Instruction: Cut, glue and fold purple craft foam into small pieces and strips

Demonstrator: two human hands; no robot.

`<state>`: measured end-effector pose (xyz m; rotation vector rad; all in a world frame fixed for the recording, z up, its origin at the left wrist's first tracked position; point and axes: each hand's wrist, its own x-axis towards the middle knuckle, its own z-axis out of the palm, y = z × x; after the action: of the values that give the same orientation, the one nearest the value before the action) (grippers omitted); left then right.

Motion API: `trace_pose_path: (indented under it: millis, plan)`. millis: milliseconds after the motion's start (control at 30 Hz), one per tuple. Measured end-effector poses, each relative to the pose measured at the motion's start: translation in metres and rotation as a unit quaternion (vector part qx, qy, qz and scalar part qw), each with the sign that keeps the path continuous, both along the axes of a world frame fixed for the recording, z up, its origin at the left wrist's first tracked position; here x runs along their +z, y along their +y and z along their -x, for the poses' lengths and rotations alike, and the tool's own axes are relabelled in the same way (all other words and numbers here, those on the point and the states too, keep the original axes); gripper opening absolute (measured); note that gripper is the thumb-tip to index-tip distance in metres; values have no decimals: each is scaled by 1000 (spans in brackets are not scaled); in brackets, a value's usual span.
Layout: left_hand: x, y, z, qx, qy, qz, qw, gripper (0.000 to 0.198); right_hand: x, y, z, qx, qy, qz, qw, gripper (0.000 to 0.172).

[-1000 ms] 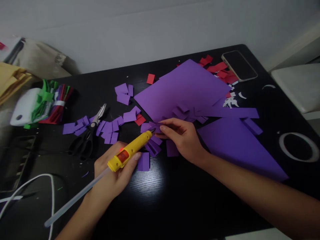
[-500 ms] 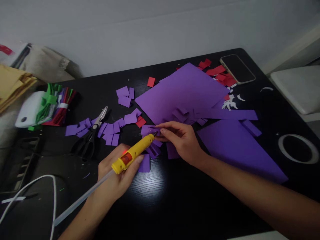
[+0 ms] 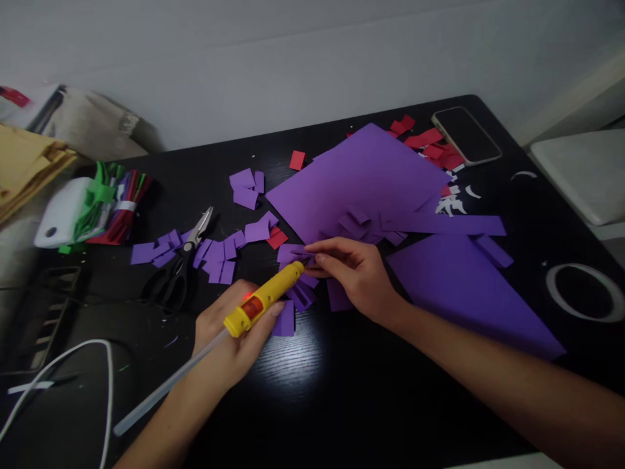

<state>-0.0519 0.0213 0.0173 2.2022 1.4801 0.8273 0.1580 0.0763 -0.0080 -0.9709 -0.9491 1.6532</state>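
My left hand is wrapped round a yellow hot glue gun, with a long clear glue stick jutting from its back end. The gun's tip meets a small purple paper piece that my right hand pinches between thumb and fingers. Under and around both hands lie more purple paper pieces, some folded. Behind my right hand rests a big purple sheet, and a second purple sheet lies beside my right forearm.
Black-handled scissors lie among purple squares at left. Bundled coloured strips sit by a white board. A phone, red scraps and a white ring are at right. A white cable curves at lower left.
The view has shifted very slightly, moving everything a little to the right. Both hands keep their hold, and the glue gun's tip stays at the purple piece.
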Motion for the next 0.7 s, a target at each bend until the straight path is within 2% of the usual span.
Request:
trace_pose_path:
  millis: [233, 567, 633, 700]
  plan:
    - [2, 1, -1, -7, 12, -25, 1000, 11, -1, 0, 1, -9, -8, 3, 1000, 17]
    - [8, -1, 3, 21, 2, -6, 1000, 9, -9, 1, 3, -47, -22, -36, 998, 15]
    - [9, -5, 5, 56, -17, 5, 998, 13, -9, 1, 4, -48, -17, -35, 998, 13]
    - [9, -8, 5, 129, -62, 45, 989, 18, -9, 1, 4, -49, -9, -31, 998, 11]
